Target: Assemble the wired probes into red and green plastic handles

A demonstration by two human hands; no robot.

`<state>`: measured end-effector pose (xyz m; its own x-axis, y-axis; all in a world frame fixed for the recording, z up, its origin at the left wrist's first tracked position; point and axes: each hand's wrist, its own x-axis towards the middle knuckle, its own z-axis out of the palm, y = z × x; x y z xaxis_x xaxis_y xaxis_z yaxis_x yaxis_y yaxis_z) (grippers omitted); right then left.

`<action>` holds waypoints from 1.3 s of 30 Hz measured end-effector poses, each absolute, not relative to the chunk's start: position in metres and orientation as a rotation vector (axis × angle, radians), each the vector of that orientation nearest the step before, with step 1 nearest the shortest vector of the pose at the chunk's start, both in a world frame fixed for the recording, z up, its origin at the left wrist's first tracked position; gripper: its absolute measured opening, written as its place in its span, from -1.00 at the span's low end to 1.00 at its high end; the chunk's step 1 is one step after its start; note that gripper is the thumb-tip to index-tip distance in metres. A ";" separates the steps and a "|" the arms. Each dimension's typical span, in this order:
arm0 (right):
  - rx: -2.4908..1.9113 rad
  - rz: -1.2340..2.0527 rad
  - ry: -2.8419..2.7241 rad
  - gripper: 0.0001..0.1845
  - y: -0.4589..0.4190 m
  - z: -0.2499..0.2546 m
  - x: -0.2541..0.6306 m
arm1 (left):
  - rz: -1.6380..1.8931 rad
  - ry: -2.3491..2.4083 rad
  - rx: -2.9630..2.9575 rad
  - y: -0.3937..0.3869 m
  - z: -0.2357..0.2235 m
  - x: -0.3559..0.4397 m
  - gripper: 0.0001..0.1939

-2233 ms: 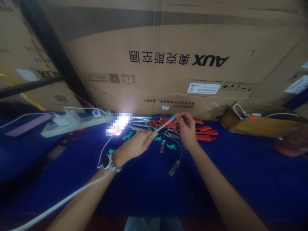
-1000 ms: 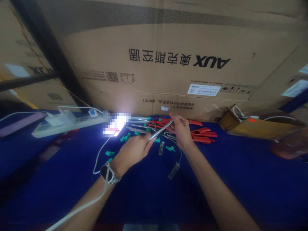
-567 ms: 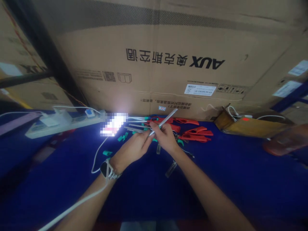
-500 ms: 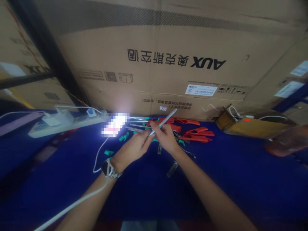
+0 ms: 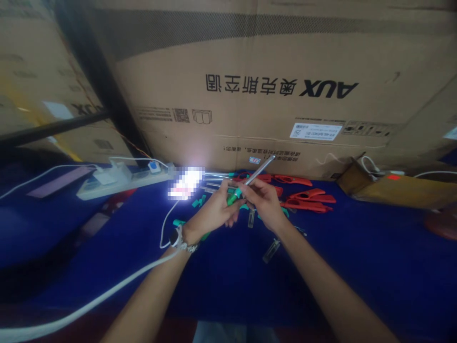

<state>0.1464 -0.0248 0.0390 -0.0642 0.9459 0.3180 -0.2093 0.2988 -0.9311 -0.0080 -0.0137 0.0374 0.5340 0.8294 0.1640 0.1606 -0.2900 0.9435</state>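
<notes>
A silver metal rod [image 5: 262,169] with a green and teal lower end slants up to the right between my hands. My left hand [image 5: 219,205] is closed around the green part [image 5: 233,197]. A bit of green also shows below that hand by the wrist. My right hand [image 5: 267,200] pinches the rod near the teal collar. Behind the hands lie several red plastic handle pieces [image 5: 307,206] and thin metal rods [image 5: 217,176]. Small teal pieces [image 5: 199,201] and clear flat pieces [image 5: 271,251] are scattered around on the blue cloth.
A bright, blurred-out screen [image 5: 187,183] stands left of the parts. Beyond it is a white power strip [image 5: 143,180] with plugs and cables. A large cardboard box [image 5: 250,62] forms the back wall. At right stands an open carton [image 5: 403,190]. A white cable [image 5: 107,300] crosses my left forearm.
The green and teal end of the rod now shows between my hands. My right hand has moved down the rod, near the collar. The view has shifted slightly left.
</notes>
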 end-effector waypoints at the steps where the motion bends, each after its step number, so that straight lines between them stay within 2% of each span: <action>1: -0.789 1.173 -1.294 -0.63 -0.025 0.036 0.146 | 0.825 0.816 1.725 -0.014 0.037 -0.007 -0.56; 5: -0.765 1.333 -1.339 -0.61 -0.023 0.029 0.143 | 0.856 0.838 1.643 -0.012 0.034 -0.005 -0.37; 10: -0.848 1.305 -1.369 -0.63 -0.023 0.028 0.143 | 0.811 0.862 1.629 -0.015 0.038 -0.008 -0.25; 17: -0.825 1.225 -1.455 -0.64 -0.020 0.027 0.139 | 0.782 0.627 1.428 -0.016 0.037 -0.010 -0.40; 22: -0.883 1.031 -1.217 -0.54 -0.027 0.016 0.132 | 0.962 0.632 1.167 -0.012 0.031 0.003 -0.50; 24: -0.911 0.972 -1.265 -0.58 -0.034 0.010 0.132 | 1.097 0.733 1.108 -0.010 0.032 0.008 -0.55; 28: -1.068 1.079 -1.558 -0.68 -0.047 0.003 0.130 | 1.330 0.795 1.075 -0.004 0.038 0.013 -0.54; 32: -1.094 1.295 -1.621 -0.69 -0.055 0.002 0.123 | 1.445 0.742 1.023 0.006 0.039 0.014 -0.56; 36: -1.129 1.245 -1.596 -0.75 -0.057 0.005 0.123 | 1.324 0.678 0.961 0.014 0.037 0.004 -0.63; 39: -1.123 1.133 -1.565 -0.78 -0.055 0.004 0.126 | 1.223 0.645 0.965 0.016 0.035 -0.002 -0.61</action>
